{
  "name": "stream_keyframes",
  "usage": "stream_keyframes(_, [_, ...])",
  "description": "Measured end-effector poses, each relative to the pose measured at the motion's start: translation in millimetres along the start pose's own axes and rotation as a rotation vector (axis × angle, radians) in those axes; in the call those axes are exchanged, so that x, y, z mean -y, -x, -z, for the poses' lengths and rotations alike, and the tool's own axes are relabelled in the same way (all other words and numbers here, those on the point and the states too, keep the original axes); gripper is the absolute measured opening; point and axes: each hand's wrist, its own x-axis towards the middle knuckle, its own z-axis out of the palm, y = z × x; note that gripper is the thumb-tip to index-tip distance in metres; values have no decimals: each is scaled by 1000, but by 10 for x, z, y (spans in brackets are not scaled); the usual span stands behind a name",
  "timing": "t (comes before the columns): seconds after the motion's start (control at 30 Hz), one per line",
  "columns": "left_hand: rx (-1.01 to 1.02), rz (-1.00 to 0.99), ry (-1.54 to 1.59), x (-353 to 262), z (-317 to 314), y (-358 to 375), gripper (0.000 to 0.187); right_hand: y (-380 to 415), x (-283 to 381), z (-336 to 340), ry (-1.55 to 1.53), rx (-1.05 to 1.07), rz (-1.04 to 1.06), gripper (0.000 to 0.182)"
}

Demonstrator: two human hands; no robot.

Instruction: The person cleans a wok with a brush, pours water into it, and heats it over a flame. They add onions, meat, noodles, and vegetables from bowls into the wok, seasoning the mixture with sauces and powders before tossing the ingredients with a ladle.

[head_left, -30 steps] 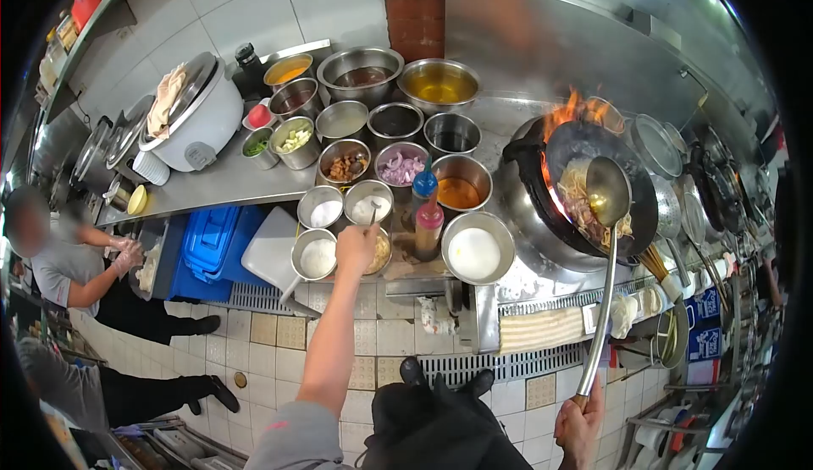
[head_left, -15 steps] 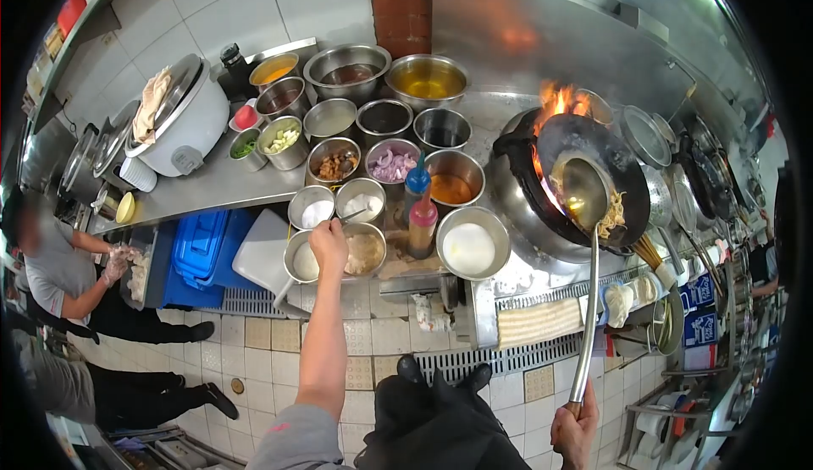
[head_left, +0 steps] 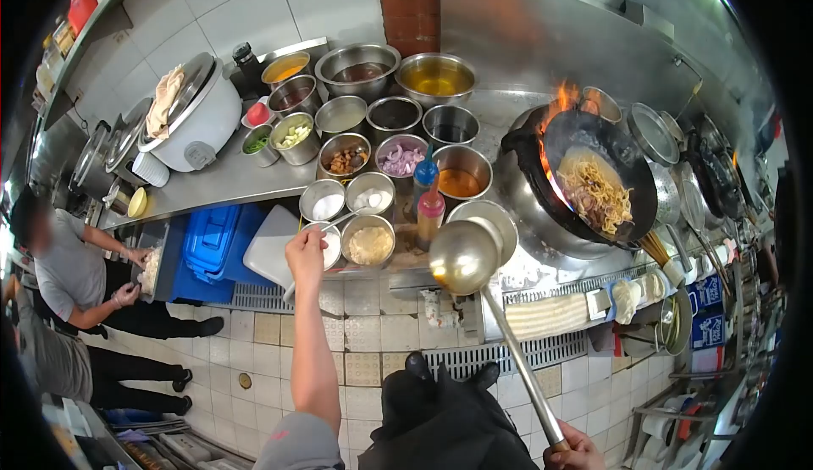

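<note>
My left hand (head_left: 306, 257) is closed on the handle of a small spoon (head_left: 343, 216), whose bowl carries white powder above the metal pots of white seasoning (head_left: 373, 192). Low on the right, my right hand (head_left: 576, 449) grips the long handle of a ladle (head_left: 464, 257). The ladle's bowl hangs over the front of a pot of white contents (head_left: 501, 216), and its inside looks shiny. Noodles (head_left: 597, 192) lie in the tilted black wok (head_left: 559, 144) on the stove, with flames (head_left: 561, 106) at its upper left rim.
Pots of sauces, chopped onion (head_left: 400, 160) and greens stand behind. Two squeeze bottles (head_left: 430, 207) rise beside my right-hand ladle. A rice cooker (head_left: 199, 123) is at the left. Two people in grey shirts (head_left: 63, 254) stand at far left; one handles pale food. A folded cloth (head_left: 546, 316) lies before the wok.
The ladle has moved left from above the wok to the white pot. My left hand has shifted slightly left, and the spoon now shows powder. The flames look smaller.
</note>
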Motion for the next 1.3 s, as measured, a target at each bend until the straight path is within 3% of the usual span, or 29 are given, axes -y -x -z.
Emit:
stream_keyframes(0.07, [38,-7,-10,-238,187,236,27,-38,-46,-1,-112,40,-88,76])
stream_keyframes(0.2, [109,-31,-82,-647,445,744,28,-268,-85,-55,-7,66,-130,80])
stream_keyframes(0.3, [54,-152,-204,-578,454,876,28,-474,99,-342,-66,-11,-242,77])
stream_keyframes(0.37, [-60,-256,-314,-465,369,886,28,-483,88,-386,-66,-15,-218,76])
stream_keyframes(0.4, [-52,-231,-437,-413,310,859,26,-487,86,-405,-64,-15,-208,75])
stream_keyframes(0.5, [-47,-445,-557,-63,47,745,26,-425,21,-252,100,103,-102,80])
stream_keyframes(0.6, [-24,-489,-517,52,-136,757,26,-364,61,-254,166,103,-108,80])
stream_keyframes(0.7, [-25,-460,-485,57,-184,791,25,-309,54,-266,153,70,-105,81])
stream_keyframes(0.8, [-12,-256,-367,56,-183,805,25,-286,6,-224,130,66,-95,81])
stream_keyframes(1.13, [-47,-11,-124,324,40,697,27,-286,64,-213,140,88,-80,80])
stream_keyframes(1.2, [-25,74,8,215,145,771,27,-279,92,-250,156,61,-96,79])
stream_keyframes(1.3, [-16,30,-29,-95,372,992,29,-290,86,-279,157,44,-92,78])
